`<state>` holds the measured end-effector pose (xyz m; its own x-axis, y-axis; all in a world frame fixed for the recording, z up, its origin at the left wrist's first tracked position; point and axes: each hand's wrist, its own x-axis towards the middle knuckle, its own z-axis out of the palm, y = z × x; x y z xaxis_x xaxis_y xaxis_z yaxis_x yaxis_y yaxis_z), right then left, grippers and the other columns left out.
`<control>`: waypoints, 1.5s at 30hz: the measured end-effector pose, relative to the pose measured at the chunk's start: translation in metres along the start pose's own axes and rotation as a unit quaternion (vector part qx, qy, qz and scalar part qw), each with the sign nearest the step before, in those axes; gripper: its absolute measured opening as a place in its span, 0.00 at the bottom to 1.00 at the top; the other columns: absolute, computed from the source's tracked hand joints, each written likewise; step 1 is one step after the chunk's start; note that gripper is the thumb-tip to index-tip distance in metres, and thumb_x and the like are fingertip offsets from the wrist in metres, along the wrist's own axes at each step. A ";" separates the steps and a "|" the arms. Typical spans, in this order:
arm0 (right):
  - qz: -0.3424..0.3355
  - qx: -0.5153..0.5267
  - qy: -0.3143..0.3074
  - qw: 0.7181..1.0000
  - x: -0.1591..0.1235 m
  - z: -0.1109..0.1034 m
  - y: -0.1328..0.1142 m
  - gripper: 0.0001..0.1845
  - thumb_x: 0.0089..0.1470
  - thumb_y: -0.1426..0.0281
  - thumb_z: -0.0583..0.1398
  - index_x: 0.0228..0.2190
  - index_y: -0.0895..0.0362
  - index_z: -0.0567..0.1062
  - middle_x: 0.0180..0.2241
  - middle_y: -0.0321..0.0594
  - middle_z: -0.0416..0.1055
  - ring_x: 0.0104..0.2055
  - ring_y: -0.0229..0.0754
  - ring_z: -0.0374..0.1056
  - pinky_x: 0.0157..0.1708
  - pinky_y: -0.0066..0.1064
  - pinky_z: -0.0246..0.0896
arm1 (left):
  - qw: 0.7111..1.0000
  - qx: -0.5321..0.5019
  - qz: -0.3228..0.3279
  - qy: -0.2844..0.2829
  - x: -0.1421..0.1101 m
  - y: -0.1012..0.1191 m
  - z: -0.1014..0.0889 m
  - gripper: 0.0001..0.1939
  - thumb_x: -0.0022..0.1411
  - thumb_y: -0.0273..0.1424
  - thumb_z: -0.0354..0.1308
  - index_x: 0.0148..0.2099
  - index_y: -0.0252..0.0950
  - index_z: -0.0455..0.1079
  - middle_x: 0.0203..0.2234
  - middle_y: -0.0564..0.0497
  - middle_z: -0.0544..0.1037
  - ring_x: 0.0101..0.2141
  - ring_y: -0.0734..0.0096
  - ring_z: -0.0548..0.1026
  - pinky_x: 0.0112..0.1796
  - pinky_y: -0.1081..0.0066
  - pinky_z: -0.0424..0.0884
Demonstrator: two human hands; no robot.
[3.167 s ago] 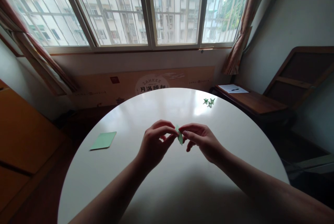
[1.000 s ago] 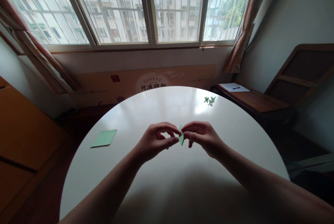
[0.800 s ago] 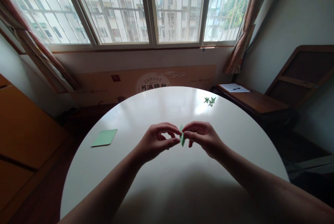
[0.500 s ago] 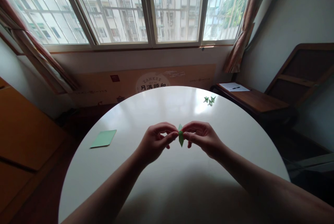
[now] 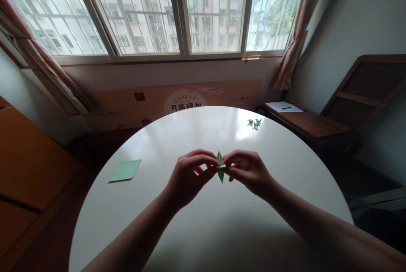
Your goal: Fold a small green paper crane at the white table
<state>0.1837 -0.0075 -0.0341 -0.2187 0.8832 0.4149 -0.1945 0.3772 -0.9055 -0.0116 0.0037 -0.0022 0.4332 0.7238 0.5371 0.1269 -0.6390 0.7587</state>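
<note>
Both of my hands pinch a small folded green paper piece [image 5: 220, 167] just above the middle of the round white table [image 5: 203, 229]. My left hand [image 5: 190, 177] grips its left side between thumb and fingertips. My right hand [image 5: 247, 170] grips its right side the same way. The piece shows a point upward and a point downward between my fingertips. Its middle is hidden by my fingers.
A flat green paper sheet [image 5: 126, 171] lies near the table's left edge. A few small folded green paper figures [image 5: 254, 123] sit at the far right of the table. A wooden side table [image 5: 304, 122] with white paper and a pen [image 5: 283, 107] stands beyond, right.
The green piece has spread a little between my fingertips, with upper and lower points now showing apart. My hands have sunk slightly and stayed together.
</note>
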 end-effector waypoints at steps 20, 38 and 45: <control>0.018 0.009 0.028 0.999 -0.002 0.008 -0.002 0.11 0.51 0.65 0.70 0.32 0.58 0.76 0.29 0.41 0.78 0.30 0.43 0.75 0.20 0.26 0.67 | 0.988 -0.061 -0.099 0.101 -0.003 -0.002 0.015 0.05 0.57 0.29 0.67 0.34 0.34 0.75 0.27 0.50 0.77 0.27 0.71 0.74 0.21 0.77 0.70; 0.025 -0.032 0.042 0.998 -0.001 0.013 -0.003 0.05 0.51 0.75 0.62 0.31 0.56 0.70 0.28 0.37 0.76 0.28 0.39 0.72 0.21 0.24 0.65 | 0.983 -0.053 -0.167 0.049 -0.001 -0.006 0.015 0.09 0.58 0.34 0.65 0.37 0.33 0.79 0.31 0.45 0.78 0.30 0.66 0.72 0.20 0.75 0.71; 0.061 -0.050 0.034 0.996 -0.002 0.012 -0.001 0.07 0.52 0.74 0.61 0.32 0.55 0.67 0.29 0.38 0.77 0.27 0.39 0.71 0.21 0.25 0.64 | 0.987 -0.006 -0.151 0.060 -0.001 -0.005 0.015 0.05 0.57 0.31 0.64 0.34 0.34 0.78 0.30 0.46 0.78 0.30 0.66 0.74 0.22 0.75 0.70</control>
<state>0.1724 -0.0126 -0.0331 -0.1694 0.9395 0.2978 -0.0741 0.2891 -0.9544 0.0007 0.0027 -0.0120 0.2687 0.9070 0.3243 0.2225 -0.3860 0.8953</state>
